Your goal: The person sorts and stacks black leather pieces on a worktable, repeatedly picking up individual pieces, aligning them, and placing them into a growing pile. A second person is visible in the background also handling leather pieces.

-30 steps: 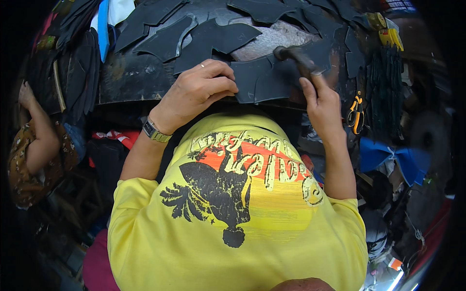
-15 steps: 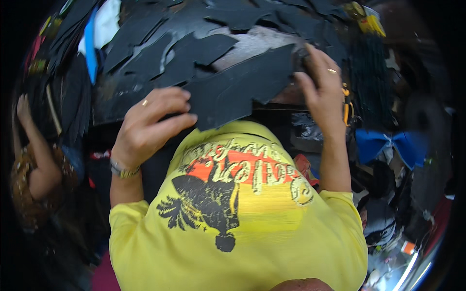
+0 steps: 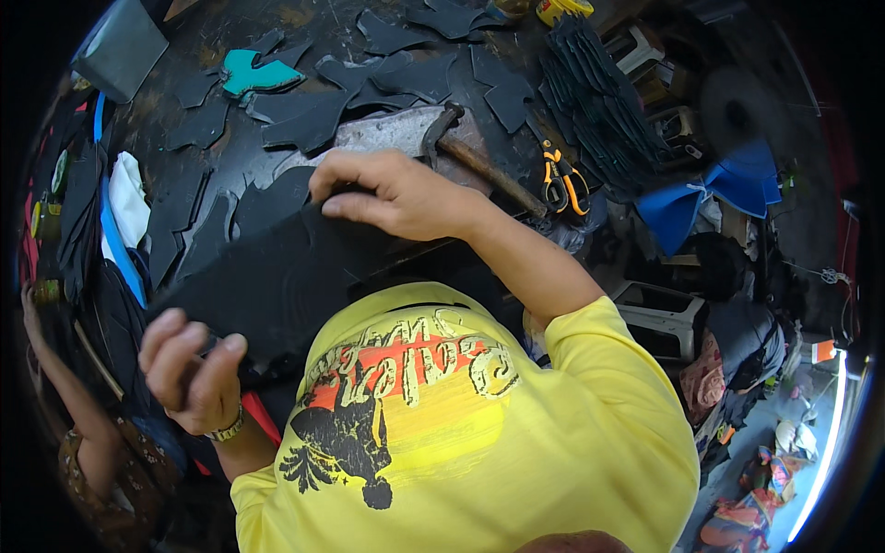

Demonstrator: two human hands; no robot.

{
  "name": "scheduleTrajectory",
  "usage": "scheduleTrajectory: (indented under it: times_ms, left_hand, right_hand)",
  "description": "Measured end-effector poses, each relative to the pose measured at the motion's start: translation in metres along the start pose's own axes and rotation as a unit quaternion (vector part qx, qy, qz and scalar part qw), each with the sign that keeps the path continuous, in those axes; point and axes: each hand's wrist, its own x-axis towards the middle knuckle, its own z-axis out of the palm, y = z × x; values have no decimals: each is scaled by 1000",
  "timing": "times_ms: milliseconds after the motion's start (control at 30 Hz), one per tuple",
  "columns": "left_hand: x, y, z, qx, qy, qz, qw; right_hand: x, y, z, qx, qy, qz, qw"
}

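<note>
A black, flat sheet piece (image 3: 277, 276), leather-like, is held slanted at the table's near edge. My right hand (image 3: 392, 194) pinches its upper right part between thumb and fingers. Beside the piece's lower left end is my left hand (image 3: 189, 373), its fingers loosely curled and apart from the thumb; no grip on the piece shows. Beyond my right hand, a hammer (image 3: 493, 172) lies with its head on a pale, worn slab (image 3: 396, 132). Black-and-orange scissors (image 3: 564, 180) rest right of the hammer.
Cut black pieces (image 3: 318, 120) and a teal one (image 3: 256, 74) are scattered over the dark table. Stacked black pieces (image 3: 599, 92) stand at its right, a grey box (image 3: 124, 51) at far left. Blue sheet material (image 3: 691, 203) is at right. Another person's arm (image 3: 88, 405) appears at left.
The black piece has swung left and toward me, along with both hands. My left hand has opened away from its edge. The hammer and scissors have come into fuller view as the view shifted.
</note>
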Motion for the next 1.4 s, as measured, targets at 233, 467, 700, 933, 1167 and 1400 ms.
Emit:
scheduleTrajectory:
  times_ms: [233, 467, 700, 933, 1167, 1400]
  left_hand:
    - [-17, -13, 29, -33, -47, -179, 982]
    - [-33, -10, 47, -53, -174, -219, 959]
    - [-47, -28, 45, -6, -124, -319, 940]
    - [-54, -39, 32, 62, -113, -375, 918]
    - [-70, -43, 30, 87, -116, -406, 902]
    - [-88, -64, 13, 125, -137, -425, 886]
  right_hand:
    - [-34, -22, -43, -122, 242, -13, 962]
    - [-116, 10, -142, -154, 451, 47, 878]
    - [-163, 75, -159, -389, 361, 256, 808]
    - [-101, 37, -105, -514, 322, 100, 789]
    - [-7, 9, 2, -275, 95, -15, 957]
    - [67, 33, 57, -358, -5, -79, 930]
